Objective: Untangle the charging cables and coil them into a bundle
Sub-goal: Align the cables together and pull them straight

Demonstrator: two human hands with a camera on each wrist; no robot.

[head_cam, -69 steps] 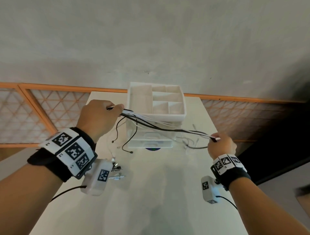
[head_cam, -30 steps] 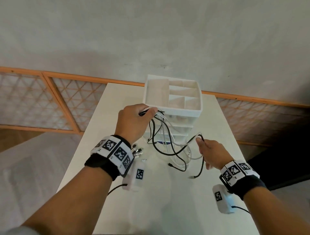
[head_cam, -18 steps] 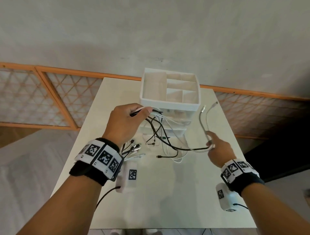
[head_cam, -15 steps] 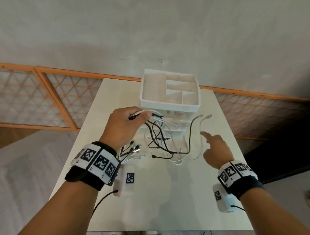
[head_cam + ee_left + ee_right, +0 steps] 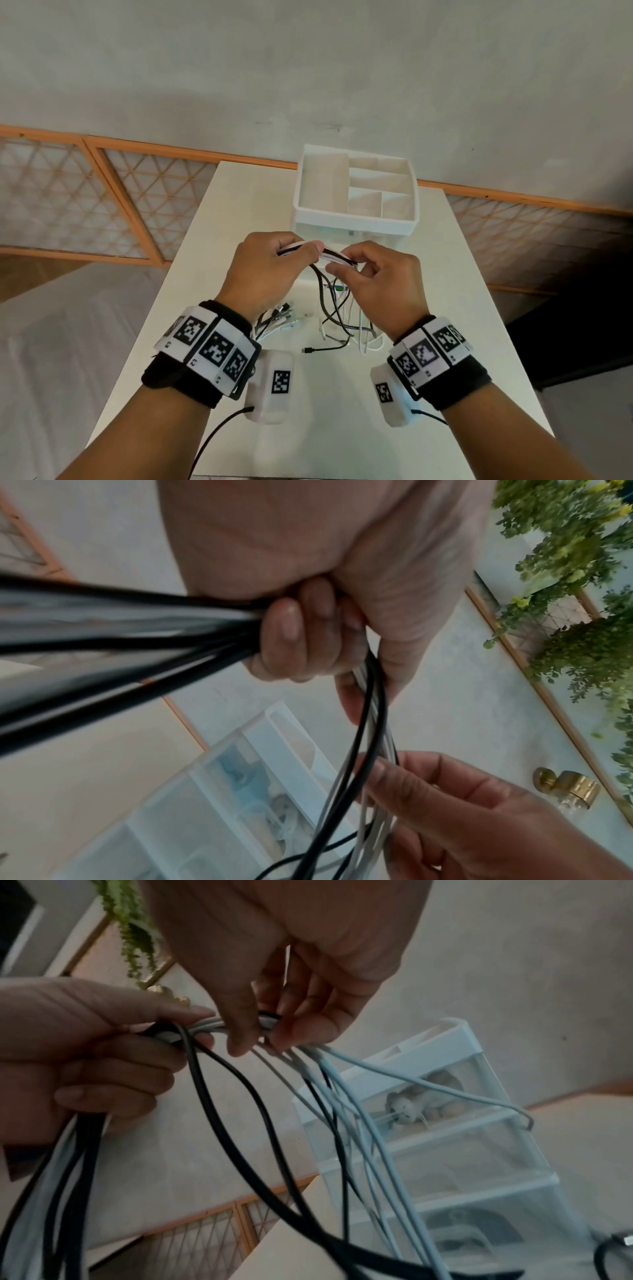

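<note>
Fingers (image 5: 294, 631) of left hand (image 5: 270, 270) curled tight round charging cables (image 5: 329, 255); same bunch pinched by right hand (image 5: 380, 277) (thumb against fingertips), loops hung above table (image 5: 342, 394).

Looks like a home room — a white desk (image 5: 342, 428) against a plain plastered wall (image 5: 308, 68), wood-framed lattice panels (image 5: 144, 198), trailing green plants (image 5: 575, 561), a drawer organiser (image 5: 356, 219).
</note>
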